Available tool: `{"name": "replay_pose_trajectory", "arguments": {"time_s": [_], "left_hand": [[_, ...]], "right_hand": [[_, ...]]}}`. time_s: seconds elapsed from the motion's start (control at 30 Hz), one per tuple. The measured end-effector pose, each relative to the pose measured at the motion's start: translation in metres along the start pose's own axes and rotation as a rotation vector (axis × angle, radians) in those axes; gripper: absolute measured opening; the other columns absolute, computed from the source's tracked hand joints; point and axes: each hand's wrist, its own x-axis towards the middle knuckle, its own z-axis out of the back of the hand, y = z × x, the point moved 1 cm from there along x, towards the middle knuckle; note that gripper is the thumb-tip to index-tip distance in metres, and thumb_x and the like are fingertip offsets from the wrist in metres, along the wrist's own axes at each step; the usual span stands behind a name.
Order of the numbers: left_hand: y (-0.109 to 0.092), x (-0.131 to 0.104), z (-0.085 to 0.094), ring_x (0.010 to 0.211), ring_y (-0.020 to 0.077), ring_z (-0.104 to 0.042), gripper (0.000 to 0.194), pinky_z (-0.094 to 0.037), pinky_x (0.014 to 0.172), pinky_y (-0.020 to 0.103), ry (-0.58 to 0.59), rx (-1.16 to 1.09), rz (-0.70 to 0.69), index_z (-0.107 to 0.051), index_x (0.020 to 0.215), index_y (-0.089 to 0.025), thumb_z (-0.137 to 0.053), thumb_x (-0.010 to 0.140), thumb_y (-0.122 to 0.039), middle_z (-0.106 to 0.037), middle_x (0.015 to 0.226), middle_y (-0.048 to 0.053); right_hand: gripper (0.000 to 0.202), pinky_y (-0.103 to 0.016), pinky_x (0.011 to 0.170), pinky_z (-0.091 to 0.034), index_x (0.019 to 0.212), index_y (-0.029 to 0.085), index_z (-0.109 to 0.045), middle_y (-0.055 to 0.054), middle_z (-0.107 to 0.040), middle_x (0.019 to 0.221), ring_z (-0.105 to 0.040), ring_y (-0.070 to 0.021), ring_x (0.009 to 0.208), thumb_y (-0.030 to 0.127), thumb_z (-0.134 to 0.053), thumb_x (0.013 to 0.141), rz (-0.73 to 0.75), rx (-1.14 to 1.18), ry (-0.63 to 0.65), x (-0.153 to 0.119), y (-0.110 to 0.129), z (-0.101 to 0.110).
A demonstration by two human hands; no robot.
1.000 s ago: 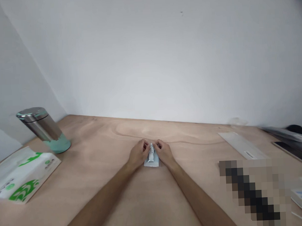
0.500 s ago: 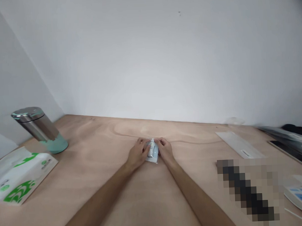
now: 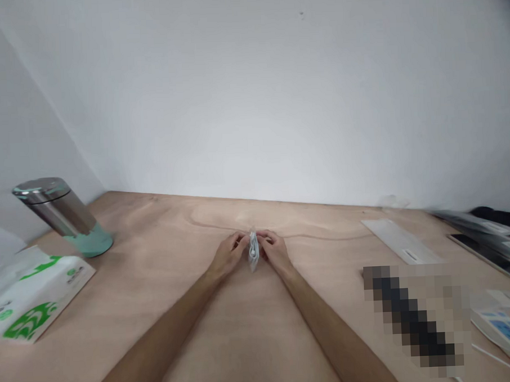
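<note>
A small clear plastic bag (image 3: 253,257) with a white, looped item inside, like a coiled cable, is held between my hands in the middle of the table. It appears narrow, turned nearly edge-on to me. My left hand (image 3: 230,254) pinches its left side with thumb and fingers. On the other side, my right hand (image 3: 275,251) has its curled fingers and thumb on the bag's upper right edge. Glare and small size hide what exactly lies inside.
A steel and mint-green tumbler (image 3: 65,216) and a tissue pack (image 3: 44,296) stand left on the wooden table (image 3: 253,337). To the right lie a flat clear sleeve (image 3: 398,241), a dark phone (image 3: 488,255), a blue-and-white packet (image 3: 504,332) and a pixelated dark object (image 3: 412,316).
The bag has turned from facing me flat to nearly edge-on, now looking narrower. Both hands stay on it, with the left fingers shifted slightly. The whole view has moved a little.
</note>
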Motion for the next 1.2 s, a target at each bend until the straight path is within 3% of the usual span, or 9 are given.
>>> {"name": "replay_pose_trajectory", "arguments": {"time_s": [0.17,0.4,0.6,0.77,0.87,1.0,1.2], "left_hand": [[0.001,0.000,0.002,0.074,0.0119,-0.057,0.043,-0.045,0.071,0.022,0.035,-0.072,0.037,-0.063,0.093,-0.016,-0.039,0.090,-0.053,-0.066,0.089,0.002],[0.004,0.000,0.004,0.077,0.0126,-0.056,0.037,-0.045,0.071,0.022,0.036,-0.132,0.077,-0.061,0.087,-0.015,-0.045,0.086,-0.048,-0.063,0.083,0.001],[0.011,0.004,0.003,0.081,0.0139,-0.057,0.027,-0.045,0.075,0.024,0.019,-0.167,0.106,-0.061,0.088,-0.015,-0.046,0.079,-0.035,-0.064,0.088,0.002],[0.014,0.005,0.003,0.068,0.0118,-0.054,0.022,-0.043,0.062,0.021,0.025,-0.248,0.150,-0.058,0.085,-0.015,-0.048,0.074,-0.031,-0.062,0.078,0.000],[0.016,0.005,0.002,0.071,0.0119,-0.055,0.022,-0.043,0.064,0.021,0.041,-0.257,0.121,-0.059,0.087,-0.015,-0.048,0.072,-0.027,-0.063,0.081,0.001],[0.018,0.005,0.001,0.078,0.0127,-0.057,0.028,-0.044,0.068,0.021,0.061,-0.273,0.092,-0.061,0.093,-0.013,-0.049,0.069,-0.022,-0.065,0.089,0.003],[0.017,0.004,0.000,0.071,0.0098,-0.057,0.041,-0.043,0.060,0.017,0.096,-0.315,0.088,-0.059,0.109,-0.016,-0.053,0.069,-0.020,-0.064,0.089,0.002]], "right_hand": [[0.030,-0.023,0.059,-0.047,0.089,0.016,-0.070,-0.006,-0.067,0.092,-0.059,-0.0135,0.068,0.042,-0.060,0.076,0.127,-0.041,0.000,0.001,-0.002,0.000],[0.035,-0.022,0.044,-0.041,0.095,0.017,-0.063,-0.001,-0.059,0.066,-0.049,-0.0121,0.051,0.044,-0.062,0.073,0.035,-0.015,0.042,-0.004,0.003,-0.002],[0.032,-0.021,0.045,-0.042,0.096,0.019,-0.061,0.000,-0.057,0.065,-0.050,-0.0115,0.052,0.045,-0.058,0.077,0.076,-0.092,0.031,-0.003,-0.001,-0.002],[0.035,-0.020,0.042,-0.040,0.089,0.018,-0.059,0.003,-0.053,0.058,-0.046,-0.0096,0.046,0.050,-0.061,0.076,0.008,0.040,0.020,-0.004,0.003,-0.003],[0.034,-0.019,0.040,-0.038,0.083,0.017,-0.058,0.004,-0.051,0.053,-0.044,-0.0088,0.043,0.050,-0.062,0.075,-0.008,0.064,0.004,-0.004,0.004,-0.003],[0.033,-0.020,0.038,-0.036,0.075,0.017,-0.054,0.004,-0.051,0.055,-0.044,-0.0086,0.042,0.050,-0.062,0.074,0.000,0.061,-0.040,0.001,-0.001,-0.001],[0.030,-0.021,0.037,-0.036,0.085,0.019,-0.056,0.003,-0.057,0.067,-0.045,-0.0090,0.043,0.047,-0.060,0.075,-0.009,0.004,-0.064,0.003,-0.007,-0.001]]}}
